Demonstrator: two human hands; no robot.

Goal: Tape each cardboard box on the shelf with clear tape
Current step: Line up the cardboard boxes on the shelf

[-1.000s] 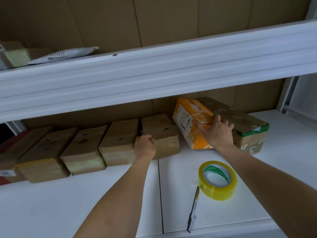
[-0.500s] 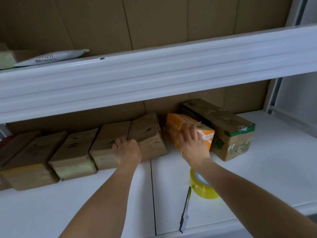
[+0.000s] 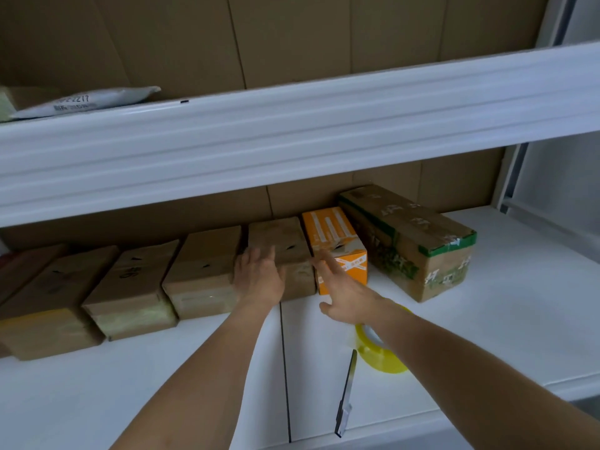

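Left hand [image 3: 259, 280] flat, fingers straight, on brown box [image 3: 282, 251]; right hand [image 3: 347, 292] spread loose, fingertips at orange box [image 3: 334, 238] just beside. Tape roll [image 3: 383, 355] and cutter [image 3: 345, 397] lying on white shelf [image 3: 487, 326], roll partly hidden under right forearm.

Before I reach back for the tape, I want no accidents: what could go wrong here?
1. The utility knife lies near the shelf's front edge beside the tape roll, right under your right forearm; a blind reach back could hit it or knock it off.
2. The right hand hovers open by the orange box, which sits tight against its neighbours; a bump could push the row askew.
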